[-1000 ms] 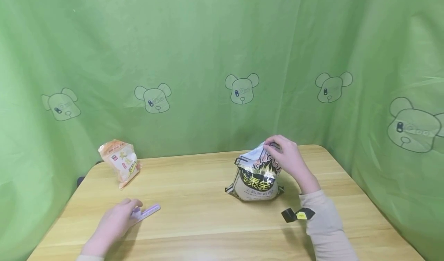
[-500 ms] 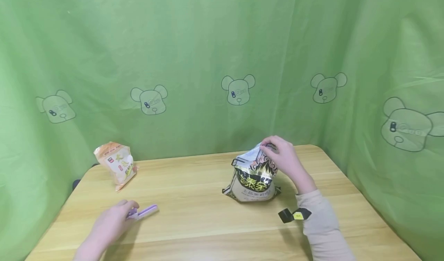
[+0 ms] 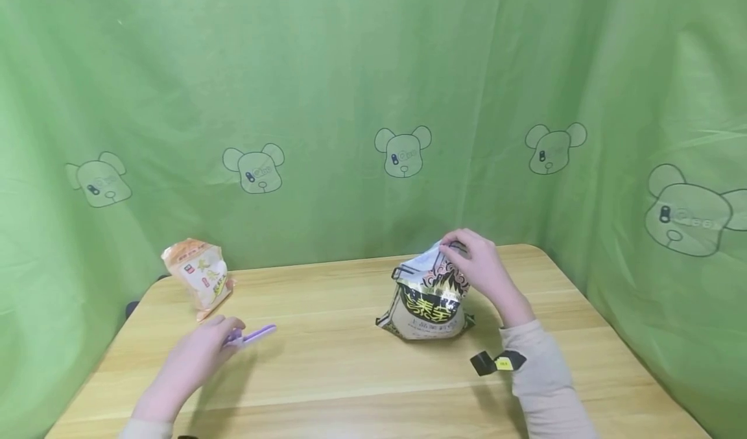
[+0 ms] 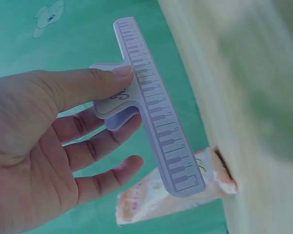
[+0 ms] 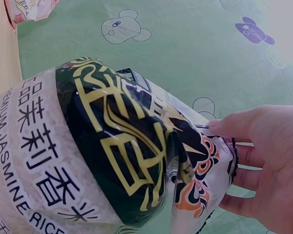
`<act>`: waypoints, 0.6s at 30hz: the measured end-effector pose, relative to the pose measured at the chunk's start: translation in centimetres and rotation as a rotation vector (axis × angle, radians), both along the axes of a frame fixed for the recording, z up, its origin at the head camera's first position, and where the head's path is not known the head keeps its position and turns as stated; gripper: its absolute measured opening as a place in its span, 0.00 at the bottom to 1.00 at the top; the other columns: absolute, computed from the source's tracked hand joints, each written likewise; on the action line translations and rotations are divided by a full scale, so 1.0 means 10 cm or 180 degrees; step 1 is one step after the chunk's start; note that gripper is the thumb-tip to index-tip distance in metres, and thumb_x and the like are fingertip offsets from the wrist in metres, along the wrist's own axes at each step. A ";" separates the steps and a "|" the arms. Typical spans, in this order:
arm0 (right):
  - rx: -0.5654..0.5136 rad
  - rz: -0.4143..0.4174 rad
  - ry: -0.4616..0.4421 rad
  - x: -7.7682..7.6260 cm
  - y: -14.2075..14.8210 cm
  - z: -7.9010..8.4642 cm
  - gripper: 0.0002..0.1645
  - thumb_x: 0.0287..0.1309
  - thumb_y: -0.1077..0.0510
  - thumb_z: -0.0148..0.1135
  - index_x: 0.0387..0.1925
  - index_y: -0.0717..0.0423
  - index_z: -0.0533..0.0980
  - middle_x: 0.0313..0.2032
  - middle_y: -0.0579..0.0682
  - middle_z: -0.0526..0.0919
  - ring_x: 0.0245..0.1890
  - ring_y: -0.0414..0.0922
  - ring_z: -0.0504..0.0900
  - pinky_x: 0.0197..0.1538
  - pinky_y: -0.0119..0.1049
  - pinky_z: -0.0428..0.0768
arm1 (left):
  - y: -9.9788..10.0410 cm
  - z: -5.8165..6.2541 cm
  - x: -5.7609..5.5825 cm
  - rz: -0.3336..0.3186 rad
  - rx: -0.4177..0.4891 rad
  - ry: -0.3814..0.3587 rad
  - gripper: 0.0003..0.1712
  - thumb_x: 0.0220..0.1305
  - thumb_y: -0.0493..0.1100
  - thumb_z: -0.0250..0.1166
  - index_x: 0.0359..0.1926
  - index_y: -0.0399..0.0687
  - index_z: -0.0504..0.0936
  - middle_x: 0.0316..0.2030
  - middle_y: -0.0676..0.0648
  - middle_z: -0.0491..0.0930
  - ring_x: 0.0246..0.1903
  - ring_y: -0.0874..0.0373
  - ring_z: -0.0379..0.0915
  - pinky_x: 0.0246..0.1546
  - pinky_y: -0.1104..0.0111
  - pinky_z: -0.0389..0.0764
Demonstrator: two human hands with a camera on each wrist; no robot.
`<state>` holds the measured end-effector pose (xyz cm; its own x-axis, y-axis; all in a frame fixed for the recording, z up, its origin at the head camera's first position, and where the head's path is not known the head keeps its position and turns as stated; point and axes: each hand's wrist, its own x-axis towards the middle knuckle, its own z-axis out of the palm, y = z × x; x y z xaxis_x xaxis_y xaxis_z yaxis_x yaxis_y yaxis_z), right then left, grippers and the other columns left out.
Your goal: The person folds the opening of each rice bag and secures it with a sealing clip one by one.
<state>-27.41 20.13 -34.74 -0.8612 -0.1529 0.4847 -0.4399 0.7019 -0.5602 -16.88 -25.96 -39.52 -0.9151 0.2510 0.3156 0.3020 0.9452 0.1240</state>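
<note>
My left hand (image 3: 201, 355) pinches a purple bag clip (image 4: 161, 112) by its handles, the thumb on one side and fingers on the other. Piano keys and a centimetre scale are printed along its long bar. Over the table's left half, the clip (image 3: 251, 336) points to the right. My right hand (image 3: 481, 267) pinches the top edge of a bag of jasmine rice (image 3: 428, 309) standing at right of centre. In the right wrist view the rice bag (image 5: 117, 146) has its upper part gathered toward my thumb and fingers (image 5: 244, 161).
An orange and white snack packet (image 3: 201, 277) stands near the table's back left corner, beyond my left hand. A green curtain (image 3: 327, 102) with bear heads hangs close behind the wooden table (image 3: 327, 387). A black wrist device (image 3: 496, 362) sticks out from my right sleeve.
My left hand has lifted the clip off the tabletop and moved slightly forward and right. My right hand keeps its hold on the rice bag's top.
</note>
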 end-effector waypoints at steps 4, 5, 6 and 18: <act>0.0006 -0.0006 0.0027 -0.01 0.00 0.00 0.10 0.56 0.52 0.57 0.38 0.52 0.75 0.40 0.51 0.80 0.43 0.50 0.77 0.50 0.49 0.75 | 0.05 0.07 -0.07 -0.0079 0.0012 0.0085 0.16 0.44 0.41 0.70 0.38 0.51 0.78 0.28 0.54 0.78 0.28 0.62 0.75 0.28 0.67 0.78; 0.0005 -0.0009 0.0033 -0.01 0.00 -0.01 0.10 0.56 0.52 0.57 0.38 0.52 0.76 0.40 0.51 0.80 0.43 0.50 0.77 0.50 0.49 0.75 | 0.07 0.08 -0.09 -0.0104 0.0011 0.0120 0.16 0.44 0.41 0.70 0.38 0.51 0.79 0.29 0.54 0.78 0.28 0.62 0.75 0.28 0.66 0.79; 0.0009 0.0001 0.0039 -0.01 0.00 -0.01 0.10 0.56 0.52 0.57 0.38 0.52 0.76 0.40 0.51 0.80 0.43 0.50 0.77 0.50 0.50 0.75 | 0.08 0.10 -0.11 -0.0141 0.0004 0.0165 0.16 0.44 0.41 0.70 0.38 0.50 0.79 0.29 0.53 0.79 0.28 0.61 0.76 0.29 0.66 0.79; 0.0022 -0.0016 0.0071 -0.01 0.00 -0.02 0.10 0.57 0.52 0.56 0.37 0.53 0.76 0.40 0.52 0.80 0.43 0.50 0.77 0.50 0.49 0.75 | 0.28 0.33 -0.27 -0.0348 0.0078 0.0350 0.18 0.46 0.41 0.69 0.41 0.49 0.78 0.35 0.49 0.81 0.34 0.57 0.77 0.36 0.62 0.79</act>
